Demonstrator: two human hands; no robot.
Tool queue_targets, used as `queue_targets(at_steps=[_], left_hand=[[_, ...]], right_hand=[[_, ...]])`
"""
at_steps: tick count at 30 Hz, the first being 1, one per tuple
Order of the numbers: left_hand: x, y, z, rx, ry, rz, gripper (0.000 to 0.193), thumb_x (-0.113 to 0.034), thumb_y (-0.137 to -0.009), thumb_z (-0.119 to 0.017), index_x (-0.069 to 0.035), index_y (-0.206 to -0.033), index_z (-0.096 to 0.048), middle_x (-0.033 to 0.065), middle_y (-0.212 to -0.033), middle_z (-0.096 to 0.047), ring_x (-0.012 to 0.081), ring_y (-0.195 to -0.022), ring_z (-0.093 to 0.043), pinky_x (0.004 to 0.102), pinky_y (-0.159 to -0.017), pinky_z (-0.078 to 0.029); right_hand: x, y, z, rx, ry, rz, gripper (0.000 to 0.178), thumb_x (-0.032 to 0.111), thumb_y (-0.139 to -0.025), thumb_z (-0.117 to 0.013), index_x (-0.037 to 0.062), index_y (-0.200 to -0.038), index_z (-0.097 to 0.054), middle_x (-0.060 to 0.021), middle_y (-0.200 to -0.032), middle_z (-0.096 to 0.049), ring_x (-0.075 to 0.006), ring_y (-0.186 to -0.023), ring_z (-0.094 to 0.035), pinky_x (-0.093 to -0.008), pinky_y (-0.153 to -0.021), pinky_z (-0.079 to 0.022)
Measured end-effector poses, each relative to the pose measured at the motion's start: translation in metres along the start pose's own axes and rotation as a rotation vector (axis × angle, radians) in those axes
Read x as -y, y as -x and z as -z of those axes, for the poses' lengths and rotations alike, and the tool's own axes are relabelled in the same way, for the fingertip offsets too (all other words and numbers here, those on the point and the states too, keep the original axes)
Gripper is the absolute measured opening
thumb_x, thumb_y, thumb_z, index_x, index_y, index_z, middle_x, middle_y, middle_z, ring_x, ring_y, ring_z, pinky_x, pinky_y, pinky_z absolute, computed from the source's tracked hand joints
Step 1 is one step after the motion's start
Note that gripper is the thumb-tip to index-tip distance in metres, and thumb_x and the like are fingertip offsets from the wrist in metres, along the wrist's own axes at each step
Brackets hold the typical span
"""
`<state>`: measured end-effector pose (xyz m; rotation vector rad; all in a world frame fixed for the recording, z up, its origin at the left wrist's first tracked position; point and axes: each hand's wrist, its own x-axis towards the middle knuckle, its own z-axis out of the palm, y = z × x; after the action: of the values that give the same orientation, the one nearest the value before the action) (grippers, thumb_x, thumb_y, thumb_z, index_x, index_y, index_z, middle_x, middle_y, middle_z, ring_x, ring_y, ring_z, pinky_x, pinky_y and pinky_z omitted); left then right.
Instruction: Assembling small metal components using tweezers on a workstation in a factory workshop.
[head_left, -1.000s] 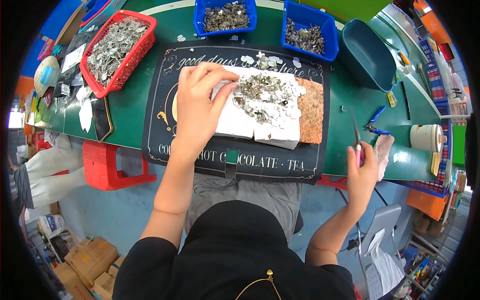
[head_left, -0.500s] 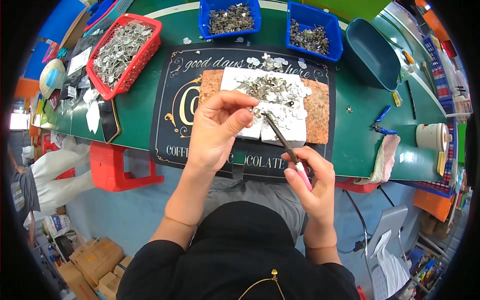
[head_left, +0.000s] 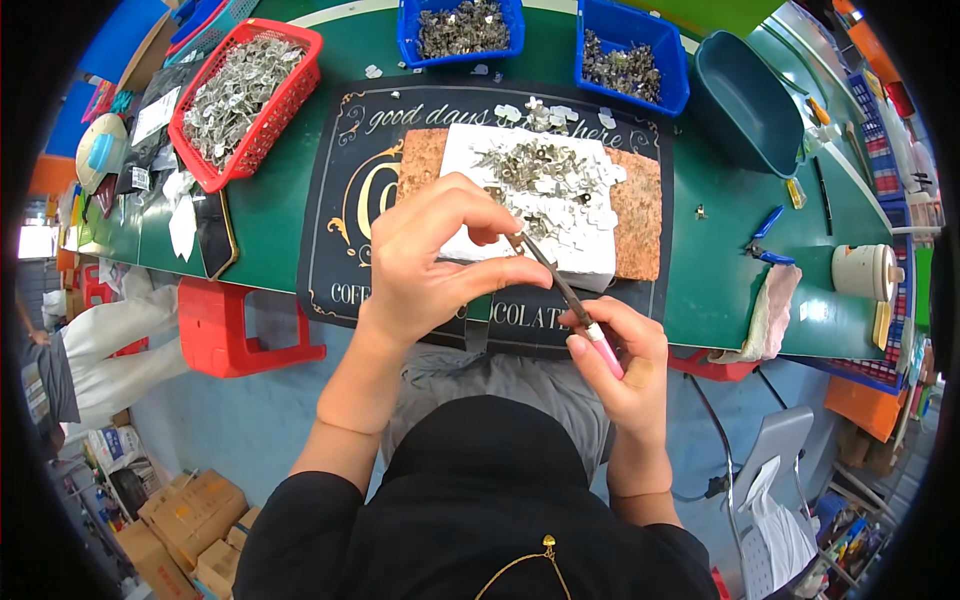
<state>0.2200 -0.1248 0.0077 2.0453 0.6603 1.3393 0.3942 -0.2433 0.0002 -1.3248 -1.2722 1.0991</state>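
My right hand (head_left: 632, 365) is closed around dark-tipped tweezers (head_left: 562, 283) with a pink grip, slanting up and left. At their tip, a small metal piece (head_left: 517, 241) touches or nearly touches the fingertips of my left hand (head_left: 425, 255). That hand's forefinger is bent and its thumb stretches out below, with a gap between them; its palm is out of sight. Just beyond both hands, a heap of small metal clips (head_left: 545, 175) covers much of a white block (head_left: 462, 150). The block rests on a brown speckled board (head_left: 636, 215).
A dark printed mat (head_left: 345, 190) underlies the board on the green table. A red basket (head_left: 262, 150) and two blue bins, left (head_left: 462, 58) and right (head_left: 682, 95), hold metal pieces. At right are a teal tub (head_left: 745, 110), blue-handled pliers (head_left: 768, 240), a cloth (head_left: 770, 315) and a white pot (head_left: 862, 272).
My left thumb has moved away from the forefinger, stretching out under the tweezers. The left hand has turned and come slightly nearer. My right hand and the tweezers have hardly moved.
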Motion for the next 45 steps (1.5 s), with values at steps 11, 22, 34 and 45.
queue_targets(at_steps=[11, 22, 34, 45], left_hand=[[-0.004, 0.009, 0.004, 0.122, 0.185, 0.290, 0.021, -0.019, -0.084, -0.063, 0.000, -0.081, -0.056, 0.0066, -0.072, -0.054, 0.0119, -0.061, -0.050, 0.0231, -0.056, -0.041], [-0.009, 0.024, -0.022, -0.063, 0.340, 0.377, 0.023, -0.014, -0.093, -0.047, 0.002, -0.078, -0.051, 0.0045, -0.069, -0.050, 0.0106, -0.062, -0.049, 0.0224, -0.057, -0.039], [-0.011, 0.028, -0.037, -0.063, 0.857, 0.474, 0.032, -0.029, -0.097, -0.039, 0.000, -0.088, -0.051, 0.0052, -0.081, -0.051, 0.0100, -0.074, -0.045, 0.0229, -0.069, -0.038], [-0.013, 0.027, -0.038, -0.189, 0.627, 0.361, 0.031, -0.024, -0.097, -0.038, 0.000, -0.082, -0.050, 0.0083, -0.075, -0.051, 0.0154, -0.071, -0.046, 0.0274, -0.068, -0.039]], right_hand=[[-0.002, 0.000, -0.002, -0.035, 0.076, 0.065, 0.013, 0.001, -0.075, -0.059, -0.0052, -0.087, -0.060, -0.0075, -0.076, -0.062, -0.0088, -0.063, -0.053, -0.0194, -0.054, -0.038], [-0.006, 0.003, -0.007, -0.047, -0.032, 0.041, 0.017, 0.001, -0.077, -0.061, -0.0053, -0.092, -0.059, -0.0097, -0.079, -0.063, -0.0112, -0.066, -0.057, -0.0210, -0.059, -0.043], [-0.013, 0.010, -0.014, 0.181, -0.614, -0.326, 0.020, 0.016, -0.085, -0.054, -0.0047, -0.085, -0.055, -0.0024, -0.064, -0.045, -0.0060, -0.053, -0.035, -0.0201, -0.045, -0.025], [-0.026, 0.018, -0.015, 0.524, -1.655, -0.695, 0.024, 0.023, -0.086, -0.051, -0.0009, -0.086, -0.052, -0.0039, -0.066, -0.042, -0.0118, -0.060, -0.038, -0.0225, -0.044, -0.031]])
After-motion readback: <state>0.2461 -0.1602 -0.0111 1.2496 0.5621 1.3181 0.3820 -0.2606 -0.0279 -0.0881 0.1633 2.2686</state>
